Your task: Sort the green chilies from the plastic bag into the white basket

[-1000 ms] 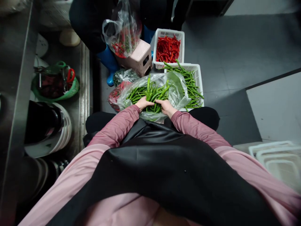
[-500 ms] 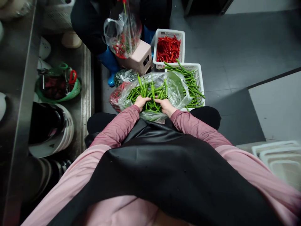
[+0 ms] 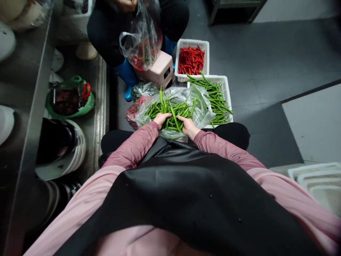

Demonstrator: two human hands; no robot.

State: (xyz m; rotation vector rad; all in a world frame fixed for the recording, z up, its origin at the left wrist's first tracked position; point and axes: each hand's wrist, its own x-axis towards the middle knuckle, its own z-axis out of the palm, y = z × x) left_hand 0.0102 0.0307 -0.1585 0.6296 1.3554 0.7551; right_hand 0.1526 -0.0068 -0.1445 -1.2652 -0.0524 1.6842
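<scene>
Long green chili peppers fill an open clear plastic bag in front of my lap. My left hand is closed around some of them at the bag's near left side, with a few stalks standing up beyond it. On the near right side my right hand is closed on more peppers, its thumb pointing inward and its other fingers partly hidden among them. Behind the bag to the right, a white basket also holds green chili peppers.
Another white basket contains red chilies. Opposite me sits a person in blue boots, beside a pink stool with a bag of red chilies. At left are a steel counter, a green basket and stacked buckets.
The view has shifted slightly, showing more of the other person. Peppers between my hands have shifted, with one now leaning diagonally. My hands are slightly farther apart.
</scene>
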